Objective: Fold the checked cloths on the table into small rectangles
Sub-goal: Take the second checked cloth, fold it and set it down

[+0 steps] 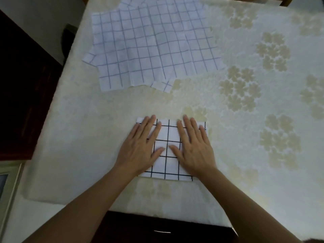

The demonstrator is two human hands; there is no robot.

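A folded white cloth with a black check [168,135] lies as a small rectangle near the table's front edge. My left hand [140,146] rests flat on its left half, fingers straight and spread. My right hand [194,146] presses flat on its right half the same way. Further back, several unfolded white cloths with a faint blue check [154,44] lie spread and overlapping at the table's far left.
The table wears a cream cloth with a pale flower pattern [245,88]. A dark wooden piece of furniture [22,95] stands to the left. A dark drawer front [163,228] shows under the table's front edge.
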